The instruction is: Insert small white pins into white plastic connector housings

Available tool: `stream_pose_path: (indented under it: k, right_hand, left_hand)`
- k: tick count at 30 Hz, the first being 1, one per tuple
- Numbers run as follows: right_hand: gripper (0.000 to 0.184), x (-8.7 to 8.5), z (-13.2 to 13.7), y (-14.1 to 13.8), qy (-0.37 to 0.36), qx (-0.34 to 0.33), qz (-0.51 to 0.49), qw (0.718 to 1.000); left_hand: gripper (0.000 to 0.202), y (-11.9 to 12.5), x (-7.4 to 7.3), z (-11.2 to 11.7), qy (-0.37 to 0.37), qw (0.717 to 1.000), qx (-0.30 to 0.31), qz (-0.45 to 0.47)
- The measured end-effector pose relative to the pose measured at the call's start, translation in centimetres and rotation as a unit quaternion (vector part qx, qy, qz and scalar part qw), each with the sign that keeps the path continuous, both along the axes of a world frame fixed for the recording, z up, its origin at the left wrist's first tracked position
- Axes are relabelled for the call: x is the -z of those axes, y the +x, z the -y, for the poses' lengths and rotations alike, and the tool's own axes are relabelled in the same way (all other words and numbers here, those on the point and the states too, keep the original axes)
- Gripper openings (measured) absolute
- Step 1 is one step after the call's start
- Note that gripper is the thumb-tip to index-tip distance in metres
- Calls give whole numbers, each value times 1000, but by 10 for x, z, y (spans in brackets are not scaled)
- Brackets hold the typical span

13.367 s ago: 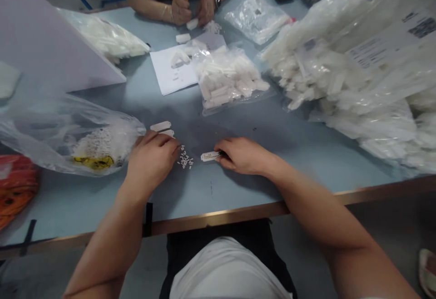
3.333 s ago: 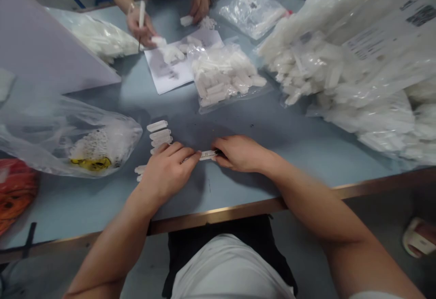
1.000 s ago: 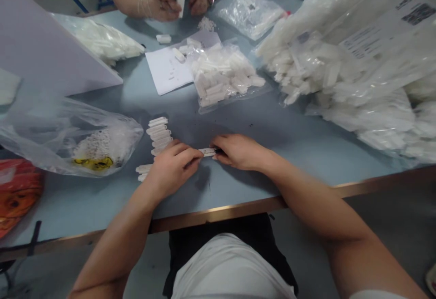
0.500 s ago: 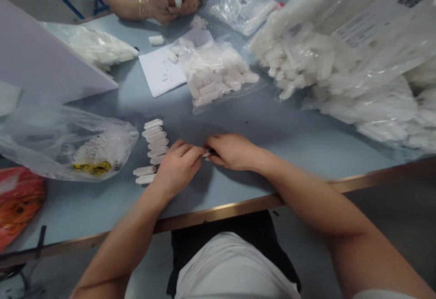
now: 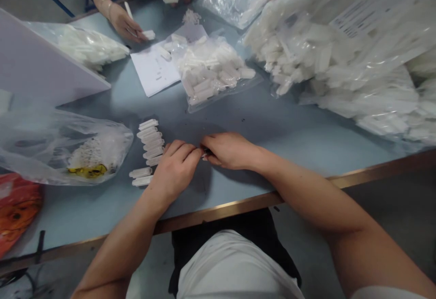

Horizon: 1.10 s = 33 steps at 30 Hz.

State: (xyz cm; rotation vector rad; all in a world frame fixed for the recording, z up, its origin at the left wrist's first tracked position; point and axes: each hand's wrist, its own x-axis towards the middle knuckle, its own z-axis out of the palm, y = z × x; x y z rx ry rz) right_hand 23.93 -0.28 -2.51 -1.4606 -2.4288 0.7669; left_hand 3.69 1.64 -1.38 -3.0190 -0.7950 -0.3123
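My left hand (image 5: 177, 165) and my right hand (image 5: 230, 150) meet low over the table, both closed, fingertips against each other. Between them shows the edge of a small pale piece (image 5: 205, 156) with something dark beside it; my fingers hide most of it, and I cannot tell its kind. Just left of my left hand, several white plastic casings (image 5: 153, 144) lie side by side in a column, partly covered by that hand. Closer to the table's front edge, two more white casings (image 5: 141, 181) lie next to my left wrist.
A clear bag of white plastic parts (image 5: 218, 70) lies beyond my hands, beside a paper sheet (image 5: 146, 72). Large bags of white parts (image 5: 327, 58) fill the right. At left are an open clear bag (image 5: 116, 140) and a red bag (image 5: 18, 213). A co-worker's hand (image 5: 127, 24) is across the table.
The co-worker's hands have moved apart; one now reaches down to a white piece near the paper. My hands stay joined in nearly the same place, and the view has shifted slightly.
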Motion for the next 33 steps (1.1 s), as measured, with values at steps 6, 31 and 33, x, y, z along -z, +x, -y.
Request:
stream_pose_path:
  k: [6, 31, 33]
  right_hand:
    - [21, -1, 1, 0, -14, 2, 3, 1000]
    - [21, -2, 0, 1, -10, -6, 5, 1000]
    - [21, -2, 0, 1, -12, -6, 2, 1000]
  left_hand:
    - [18, 0, -2, 2, 25, 999, 16, -14]
    - [15, -7, 3, -4, 42, 997, 70, 14]
    - [15, -8, 3, -5, 33, 997, 48, 43]
